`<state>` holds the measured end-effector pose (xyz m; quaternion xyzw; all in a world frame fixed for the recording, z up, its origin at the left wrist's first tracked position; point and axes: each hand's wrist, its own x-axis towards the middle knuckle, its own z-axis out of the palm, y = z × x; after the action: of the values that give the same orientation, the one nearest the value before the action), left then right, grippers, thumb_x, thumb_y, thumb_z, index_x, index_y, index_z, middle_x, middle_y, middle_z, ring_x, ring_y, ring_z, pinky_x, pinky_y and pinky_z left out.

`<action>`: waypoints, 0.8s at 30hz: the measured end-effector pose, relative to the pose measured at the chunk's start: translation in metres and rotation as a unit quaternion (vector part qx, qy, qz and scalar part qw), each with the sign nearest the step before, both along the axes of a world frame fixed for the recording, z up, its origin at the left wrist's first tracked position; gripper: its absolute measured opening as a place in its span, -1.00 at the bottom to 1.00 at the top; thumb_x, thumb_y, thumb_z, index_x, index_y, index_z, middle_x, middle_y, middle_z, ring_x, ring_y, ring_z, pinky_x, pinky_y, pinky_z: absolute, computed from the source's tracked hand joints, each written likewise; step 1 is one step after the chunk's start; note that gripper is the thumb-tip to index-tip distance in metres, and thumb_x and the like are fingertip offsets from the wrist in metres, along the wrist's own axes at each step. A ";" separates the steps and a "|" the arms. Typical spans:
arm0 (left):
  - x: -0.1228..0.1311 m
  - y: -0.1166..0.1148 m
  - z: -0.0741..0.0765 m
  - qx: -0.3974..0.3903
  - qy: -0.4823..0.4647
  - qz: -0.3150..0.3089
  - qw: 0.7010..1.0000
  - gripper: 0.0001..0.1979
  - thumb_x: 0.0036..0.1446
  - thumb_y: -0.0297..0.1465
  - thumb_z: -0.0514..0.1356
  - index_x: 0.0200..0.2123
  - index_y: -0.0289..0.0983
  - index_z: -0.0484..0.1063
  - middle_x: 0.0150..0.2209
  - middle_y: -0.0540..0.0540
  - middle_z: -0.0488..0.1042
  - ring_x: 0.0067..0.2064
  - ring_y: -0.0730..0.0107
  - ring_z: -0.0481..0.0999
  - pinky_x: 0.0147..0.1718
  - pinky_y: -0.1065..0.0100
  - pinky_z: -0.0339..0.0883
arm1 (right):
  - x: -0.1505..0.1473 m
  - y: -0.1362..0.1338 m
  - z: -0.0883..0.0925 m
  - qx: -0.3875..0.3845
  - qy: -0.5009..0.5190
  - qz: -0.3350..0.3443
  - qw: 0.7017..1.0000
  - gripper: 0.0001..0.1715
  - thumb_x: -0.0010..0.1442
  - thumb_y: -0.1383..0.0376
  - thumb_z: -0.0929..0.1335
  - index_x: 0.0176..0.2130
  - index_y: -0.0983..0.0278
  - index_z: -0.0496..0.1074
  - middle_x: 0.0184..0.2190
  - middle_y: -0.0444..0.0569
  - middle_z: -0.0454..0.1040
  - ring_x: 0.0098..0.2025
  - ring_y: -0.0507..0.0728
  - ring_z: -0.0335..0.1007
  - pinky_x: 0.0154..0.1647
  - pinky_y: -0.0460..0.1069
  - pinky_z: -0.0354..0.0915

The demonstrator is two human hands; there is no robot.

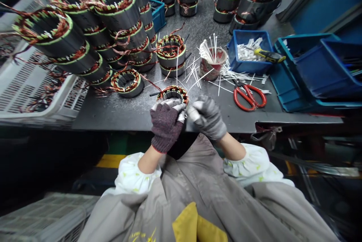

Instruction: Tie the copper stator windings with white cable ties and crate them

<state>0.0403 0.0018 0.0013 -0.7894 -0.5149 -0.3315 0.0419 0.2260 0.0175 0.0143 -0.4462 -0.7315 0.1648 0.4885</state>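
Note:
A stator with copper windings [173,90] sits near the table's front edge. My left hand [166,123], in a dark purple glove with pale fingertips, grips its near rim and covers much of that side. Just right of the stator, my right hand [208,117], in a grey glove, is closed with its fingers curled and slightly blurred. What it pinches, if anything, cannot be made out. White cable ties [194,72] lie scattered behind the hands, around a worn reddish cup [210,71] with more ties standing in it.
Red-handled scissors [249,98] lie to the right. Behind them, a blue bin [249,65] holds white pieces and a yellow-black tool [270,55]. Teal bins [294,87] stand farther right. Stacked stators [121,19], a single stator [135,88] and a white crate [60,106] are at left.

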 end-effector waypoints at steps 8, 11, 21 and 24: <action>-0.004 0.000 -0.002 -0.007 0.009 -0.010 1.000 -0.74 0.42 -0.31 0.14 0.03 -0.14 0.60 0.08 -0.14 0.67 0.19 0.08 0.58 0.26 -0.04 0.24 | 0.022 0.008 0.007 -0.167 -0.012 0.137 0.976 -0.43 0.43 -0.15 0.30 -0.35 0.21 0.52 -0.41 -0.04 0.47 -0.31 0.13 0.41 -0.12 0.08 0.41; -0.009 -0.002 -0.006 -0.004 0.003 -0.028 1.000 -0.74 0.45 -0.37 0.09 0.06 -0.19 0.55 0.11 -0.16 0.65 0.28 0.15 0.54 0.37 -0.02 0.18 | 0.018 0.005 0.001 -0.237 0.058 0.177 0.954 -0.47 0.41 -0.15 0.32 -0.24 0.23 0.55 -0.29 -0.01 0.56 -0.25 0.13 0.45 -0.12 0.07 0.43; -0.013 -0.003 -0.011 -0.012 0.028 -0.026 0.999 -0.73 0.40 -0.38 0.09 0.05 -0.21 0.53 0.10 -0.21 0.64 0.28 0.07 0.54 0.41 -0.12 0.17 | 0.008 0.012 0.010 -0.250 -0.030 0.168 0.953 -0.32 0.33 -0.28 0.31 -0.40 0.22 0.49 -0.41 0.00 0.49 -0.25 0.15 0.44 -0.08 0.07 0.37; -0.013 -0.002 -0.013 0.001 0.031 -0.019 0.999 -0.76 0.42 -0.36 0.10 0.02 -0.21 0.53 0.07 -0.21 0.65 0.25 0.06 0.56 0.37 -0.10 0.21 | 0.004 0.012 0.011 -0.253 0.116 0.164 0.946 -0.42 0.32 -0.21 0.36 -0.29 0.22 0.53 -0.29 0.00 0.55 -0.24 0.13 0.45 -0.17 0.02 0.39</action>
<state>0.0272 0.0001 -0.0116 -0.8092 -0.4976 -0.3079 0.0522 0.2301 0.0292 0.0249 -0.4071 -0.6672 0.4728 0.4069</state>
